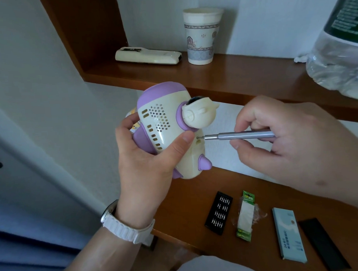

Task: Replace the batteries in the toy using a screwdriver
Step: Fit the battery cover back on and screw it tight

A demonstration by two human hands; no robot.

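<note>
We hold the cream-and-purple plastic rocket toy [170, 131] in the air above the brown wooden desk [186, 206], with our left hand [146, 156] wrapped round its body. Right of the toy, our right hand [285, 139] pinches a slim silver metal screwdriver [241, 135], its tip at a hole in the toy's side. The screw is too small to make out, and the toy's far side is hidden.
</note>
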